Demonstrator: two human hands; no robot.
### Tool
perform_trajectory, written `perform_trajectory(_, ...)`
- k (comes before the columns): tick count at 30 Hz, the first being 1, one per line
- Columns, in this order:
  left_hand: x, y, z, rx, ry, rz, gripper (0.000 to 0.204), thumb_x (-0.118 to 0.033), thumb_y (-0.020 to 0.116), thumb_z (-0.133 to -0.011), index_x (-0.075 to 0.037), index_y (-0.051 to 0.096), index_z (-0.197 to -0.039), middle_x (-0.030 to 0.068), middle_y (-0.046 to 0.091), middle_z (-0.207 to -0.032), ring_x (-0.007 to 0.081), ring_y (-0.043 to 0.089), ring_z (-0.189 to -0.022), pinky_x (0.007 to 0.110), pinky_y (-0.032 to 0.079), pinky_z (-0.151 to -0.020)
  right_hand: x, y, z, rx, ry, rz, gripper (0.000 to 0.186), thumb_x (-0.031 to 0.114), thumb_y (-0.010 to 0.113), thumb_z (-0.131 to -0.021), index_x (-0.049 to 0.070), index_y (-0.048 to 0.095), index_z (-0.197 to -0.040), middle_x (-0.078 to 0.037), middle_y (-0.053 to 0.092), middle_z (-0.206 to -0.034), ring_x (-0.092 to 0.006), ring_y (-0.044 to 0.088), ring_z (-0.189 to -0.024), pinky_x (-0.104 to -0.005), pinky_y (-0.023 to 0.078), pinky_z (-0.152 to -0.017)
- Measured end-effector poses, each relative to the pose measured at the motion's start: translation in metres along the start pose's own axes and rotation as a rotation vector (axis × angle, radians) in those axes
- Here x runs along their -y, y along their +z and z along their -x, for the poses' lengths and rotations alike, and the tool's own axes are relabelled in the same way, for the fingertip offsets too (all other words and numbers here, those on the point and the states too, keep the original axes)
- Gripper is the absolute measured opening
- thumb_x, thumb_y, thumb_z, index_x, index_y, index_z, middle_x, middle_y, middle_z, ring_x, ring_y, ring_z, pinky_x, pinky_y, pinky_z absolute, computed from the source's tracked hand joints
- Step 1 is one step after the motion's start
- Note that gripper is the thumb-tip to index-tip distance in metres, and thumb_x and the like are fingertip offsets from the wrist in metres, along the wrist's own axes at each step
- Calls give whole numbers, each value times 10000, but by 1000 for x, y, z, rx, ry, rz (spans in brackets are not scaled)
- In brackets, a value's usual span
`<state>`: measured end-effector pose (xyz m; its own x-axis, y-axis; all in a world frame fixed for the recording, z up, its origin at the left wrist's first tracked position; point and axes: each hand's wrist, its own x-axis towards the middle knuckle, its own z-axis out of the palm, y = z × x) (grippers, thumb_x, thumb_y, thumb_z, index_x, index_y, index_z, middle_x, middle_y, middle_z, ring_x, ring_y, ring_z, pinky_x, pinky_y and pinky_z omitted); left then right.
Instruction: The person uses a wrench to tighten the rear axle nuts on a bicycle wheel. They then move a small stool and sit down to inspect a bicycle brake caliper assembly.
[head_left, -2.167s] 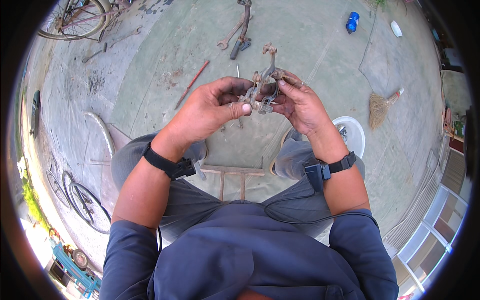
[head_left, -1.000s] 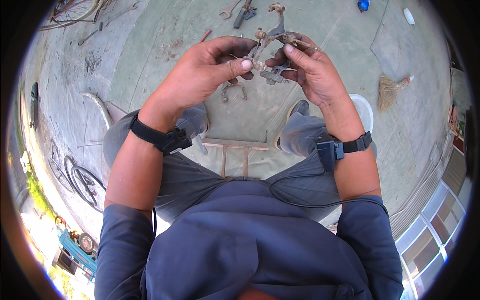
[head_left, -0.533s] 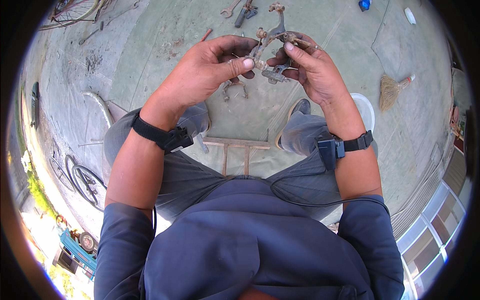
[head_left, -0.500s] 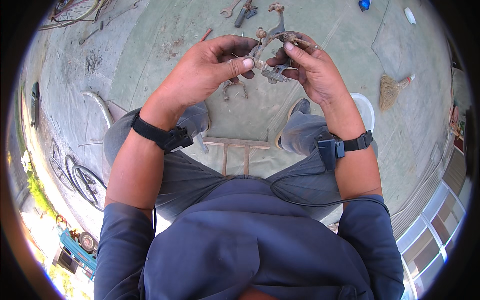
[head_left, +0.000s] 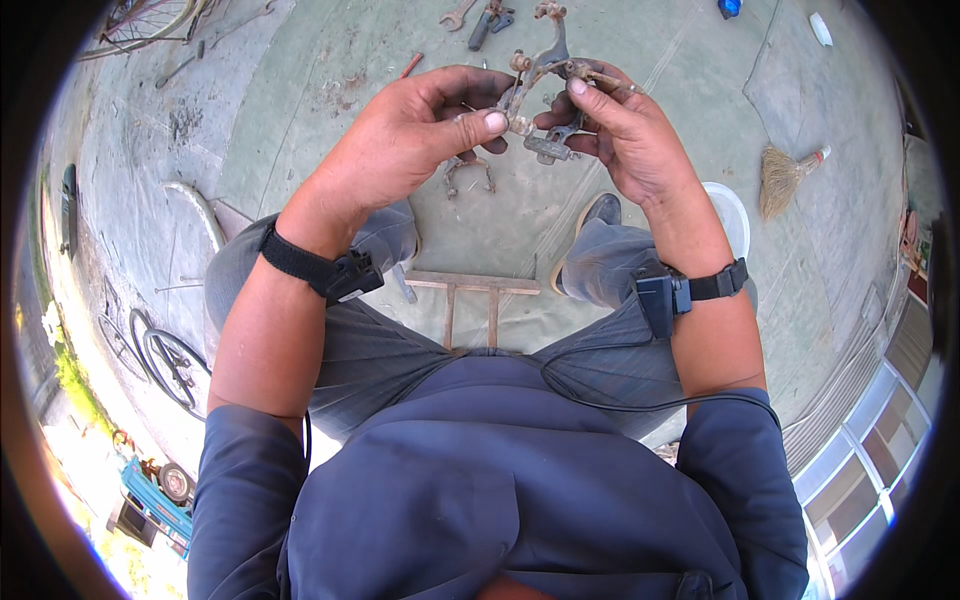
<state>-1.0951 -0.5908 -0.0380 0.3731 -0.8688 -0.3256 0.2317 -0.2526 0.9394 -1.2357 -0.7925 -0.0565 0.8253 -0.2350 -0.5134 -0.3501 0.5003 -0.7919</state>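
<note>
Held up between both hands is a dirty, rusty bicycle brake caliper (head_left: 552, 60), with curved arms and several bolts. My left hand (head_left: 415, 130) pinches its left arm between thumb and fingers. My right hand (head_left: 635, 135) grips the right side, its thumb pressed on a rusty part of the caliper. A grey brake-pad piece (head_left: 548, 150) hangs at the lower end between the hands. Fingers hide parts of the caliper. Beneath my left hand, a smaller rusty curved metal part (head_left: 468, 180) lies on the floor.
A wrench (head_left: 458, 14) and a dark-handled tool (head_left: 480, 32) lie beyond my hands. To the right are a short broom (head_left: 785, 182) and a white basin (head_left: 735, 212). A wooden stool frame (head_left: 472, 284) stands between my legs. A bicycle wheel (head_left: 140, 28) shows far left.
Both hands keep their hold on the caliper. It has dropped or tilted very slightly; little else differs.
</note>
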Motion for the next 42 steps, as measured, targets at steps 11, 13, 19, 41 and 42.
perform_trajectory(11, -1, -2, 1, 9, 0, -19, 423, -205, 679, -968, 25, 595, -1313, 65, 694, -1077, 138, 670, -923, 282, 504, -787, -3, -1, -2, 7, -17, 17, 311, 297, 687, -952, 106, 611, -1186, -36, 715, -986, -153, 696, -920, -308, 504, -763)
perform_trajectory(13, 0, -2, 0, 10, 10, -13, 458, -238, 693, -961, 34, 588, -1314, 71, 697, -1048, 125, 657, -914, 278, 522, -790, -3, -1, -1, 2, -14, 14, 310, 297, 687, -952, 108, 611, -1185, -35, 717, -984, -156, 699, -927, -310, 503, -765)
perform_trajectory(19, 1, -2, 1, 1, -3, -8, 413, -181, 671, -972, 22, 591, -1322, 62, 691, -1103, 144, 678, -930, 282, 496, -782, -3, -1, -2, 7, -11, 24, 313, 295, 688, -952, 104, 608, -1186, -36, 716, -983, -160, 702, -935, -311, 503, -768)
perform_trajectory(41, -3, -4, -1, 23, -62, 11, 429, -172, 656, -976, 37, 561, -1339, 79, 688, -1119, 152, 664, -979, 298, 526, -833, 0, -2, -2, -19, -2, 34, 418, 267, 705, -943, 50, 552, -1265, -70, 693, -1037, -188, 704, -938, -339, 540, -799)
perform_trajectory(42, -2, -2, -1, 14, -56, 14, 417, -173, 656, -974, 22, 574, -1334, 58, 688, -1102, 141, 658, -960, 289, 506, -805, 1, -2, -2, -26, 4, 41, 431, 266, 708, -941, 45, 546, -1274, -71, 691, -1046, -191, 704, -941, -341, 541, -801)
